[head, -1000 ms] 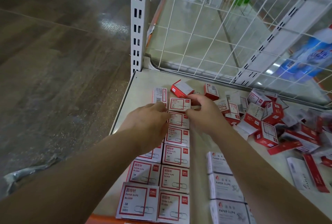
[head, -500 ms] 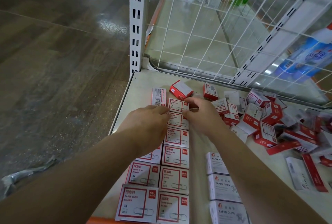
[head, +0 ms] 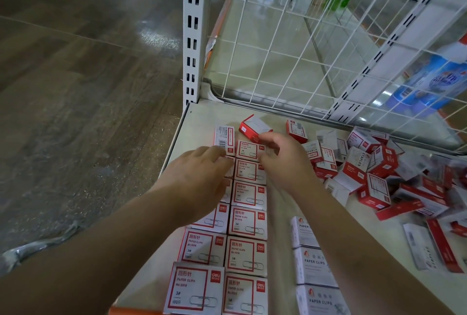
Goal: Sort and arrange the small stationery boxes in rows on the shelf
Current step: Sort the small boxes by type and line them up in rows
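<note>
Two rows of red-and-white paper clip boxes (head: 246,221) run away from me on the shelf (head: 199,117). At the far end of the right row lies the last box (head: 249,150). My right hand (head: 285,163) pinches its right edge with curled fingers and thumb. My left hand (head: 199,175) lies over the far part of the left row, hiding some boxes. Its fingertips touch the last box's left side and the near end of a barcode-up box (head: 224,136).
A red box on its side (head: 254,127) lies just beyond my right hand. A loose pile of boxes (head: 366,170) fills the right. White paper clip boxes (head: 313,264) form a third row. A wire mesh back (head: 278,61) and upright post (head: 193,36) bound the shelf.
The last box has shifted slightly toward me and lies square against the row. My right fingers have moved from its far edge to its right side. My left hand has barely moved.
</note>
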`<state>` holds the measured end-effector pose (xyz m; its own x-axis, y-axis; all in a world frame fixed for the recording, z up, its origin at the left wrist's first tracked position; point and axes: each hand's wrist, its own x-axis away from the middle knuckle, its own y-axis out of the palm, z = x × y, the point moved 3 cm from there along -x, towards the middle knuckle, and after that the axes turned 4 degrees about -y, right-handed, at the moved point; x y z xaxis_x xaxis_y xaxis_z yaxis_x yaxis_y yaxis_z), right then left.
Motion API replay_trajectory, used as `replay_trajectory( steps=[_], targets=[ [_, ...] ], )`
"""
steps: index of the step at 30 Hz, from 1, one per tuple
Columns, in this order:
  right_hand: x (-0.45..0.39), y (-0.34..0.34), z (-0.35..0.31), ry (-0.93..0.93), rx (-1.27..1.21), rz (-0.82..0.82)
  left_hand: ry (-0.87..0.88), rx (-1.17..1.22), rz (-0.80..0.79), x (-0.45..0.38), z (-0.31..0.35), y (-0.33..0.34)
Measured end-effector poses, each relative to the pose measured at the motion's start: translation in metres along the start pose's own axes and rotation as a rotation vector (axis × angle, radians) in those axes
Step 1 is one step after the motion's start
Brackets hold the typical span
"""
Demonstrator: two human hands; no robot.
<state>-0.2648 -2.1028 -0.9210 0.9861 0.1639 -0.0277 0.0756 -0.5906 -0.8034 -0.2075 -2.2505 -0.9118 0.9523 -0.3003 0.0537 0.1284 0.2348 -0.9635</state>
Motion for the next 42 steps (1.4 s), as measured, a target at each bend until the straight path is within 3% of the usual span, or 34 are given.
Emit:
replay_trajectory(
  steps=[6, 15, 21, 30, 35, 42],
  targets=[
    [-0.012, 0.013, -0.013, -0.031, 0.042, 0.028, -0.067, 0.024, 0.037, 0.006, -0.018, -0.006],
    [-0.035, 0.028, -0.031, 0.012, 0.218, 0.024, -0.034, 0.045, 0.029, 0.001, -0.028, -0.011],
    [-0.040, 0.033, -0.040, 0.003, 0.247, -0.060, -0.103, 0.128, 0.052, 0.001, -0.040, -0.009],
    [-0.053, 0.039, -0.047, -0.031, 0.243, -0.164, -0.137, 0.191, 0.073, -0.002, -0.042, -0.009],
    [-0.046, 0.034, -0.042, -0.010, 0.097, -0.085, -0.157, 0.174, 0.089, -0.003, -0.040, -0.008],
    [-0.042, 0.037, -0.039, -0.041, 0.044, -0.131, -0.202, 0.199, 0.066, -0.004, -0.039, -0.008]
  ],
)
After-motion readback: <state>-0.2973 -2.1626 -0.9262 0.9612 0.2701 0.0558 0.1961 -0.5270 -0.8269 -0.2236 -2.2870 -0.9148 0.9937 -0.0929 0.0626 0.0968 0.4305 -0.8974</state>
